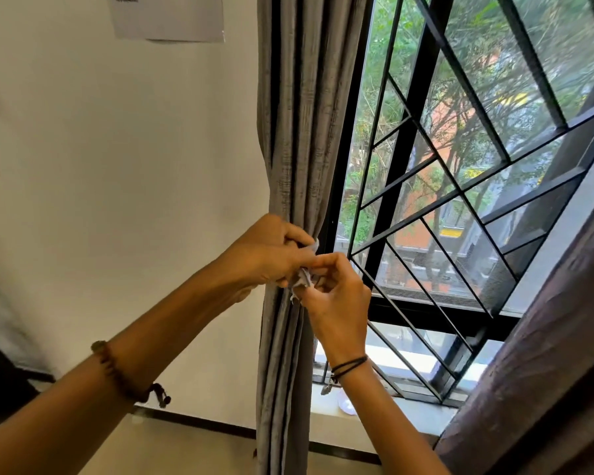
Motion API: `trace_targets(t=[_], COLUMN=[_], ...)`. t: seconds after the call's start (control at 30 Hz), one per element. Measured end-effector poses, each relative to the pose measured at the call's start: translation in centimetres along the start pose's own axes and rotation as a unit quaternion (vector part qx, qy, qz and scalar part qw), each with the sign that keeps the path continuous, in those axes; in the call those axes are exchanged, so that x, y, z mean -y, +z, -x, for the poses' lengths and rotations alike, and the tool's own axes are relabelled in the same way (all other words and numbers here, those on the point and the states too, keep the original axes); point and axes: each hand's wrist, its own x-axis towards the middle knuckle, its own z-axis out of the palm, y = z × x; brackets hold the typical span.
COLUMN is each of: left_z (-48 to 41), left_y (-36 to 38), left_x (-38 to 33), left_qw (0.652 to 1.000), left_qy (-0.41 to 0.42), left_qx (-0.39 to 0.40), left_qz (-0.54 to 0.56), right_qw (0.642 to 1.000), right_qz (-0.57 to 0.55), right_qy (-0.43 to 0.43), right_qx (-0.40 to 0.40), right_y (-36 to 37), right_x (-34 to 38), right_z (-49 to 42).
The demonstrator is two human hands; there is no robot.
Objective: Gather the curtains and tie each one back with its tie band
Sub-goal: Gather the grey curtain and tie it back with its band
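Observation:
A grey curtain [299,132] hangs gathered into a narrow bundle at the left edge of the window. A pale grey tie band [304,277] goes around it at waist height. My left hand [271,255] presses against the bundle and pinches one end of the band. My right hand [336,293] pinches the other end just in front of the bundle. The two hands touch at the band, and most of it is hidden under my fingers. A second, brownish curtain [546,354] hangs loose at the right edge.
A black window frame with a slanted metal grille [460,186] fills the right half, with trees and buildings outside. A white wall [117,166] with a pinned sheet of paper [168,15] is on the left. A sill [374,416] runs below the window.

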Motion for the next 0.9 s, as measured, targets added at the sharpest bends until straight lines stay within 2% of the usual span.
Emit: trace_targets(t=[0.07,0.13,0.17,0.27,0.33,0.43,0.53,0.67,0.77,0.83,0.9], left_z=[-0.1,-0.2,-0.3,-0.5,-0.4,-0.1,0.2,-0.1,0.1,0.4,0.7], left_y=[0.1,-0.3,-0.6,-2.2,-3.2,-3.6,-2.8,-2.4,-2.1,-1.8,-1.3], left_x=[-1.0,-2.0,-2.5,-3.2,-2.7,-0.3,1.9,3.6,4.4,4.8,5.2], left_qw=[0.990,0.948,0.928,0.901,0.892,0.886,0.899,0.917,0.924,0.929,0.939], left_qy=[0.028,0.054,0.071,0.111,0.142,0.214,0.245,0.267,0.287,0.302,0.298], left_qx=[0.037,0.030,0.022,0.086,0.082,-0.015,-0.013,-0.034,-0.038,-0.040,-0.059], left_qz=[-0.132,-0.311,-0.366,-0.411,-0.422,-0.412,-0.363,-0.294,-0.250,-0.209,-0.158], right_qw=[1.000,0.999,0.999,0.999,0.999,0.997,0.983,0.909,0.860,0.846,0.850], right_qz=[-0.017,-0.030,-0.035,-0.036,-0.019,0.030,0.099,0.267,0.323,0.326,0.315], right_qy=[0.017,0.025,0.027,0.028,0.019,-0.024,-0.102,-0.284,-0.372,-0.408,-0.414], right_qx=[0.003,0.007,0.010,0.020,0.030,0.067,0.114,0.148,0.133,0.111,0.083], right_y=[0.1,0.1,0.1,-0.2,-0.6,-1.3,-2.4,-3.8,-4.3,-4.3,-4.1], right_x=[0.0,0.1,0.2,0.2,0.3,0.7,1.5,2.8,3.6,3.9,4.0], right_z=[-0.1,0.0,0.1,0.2,0.3,0.4,0.2,-0.5,-1.2,-1.9,-2.7])
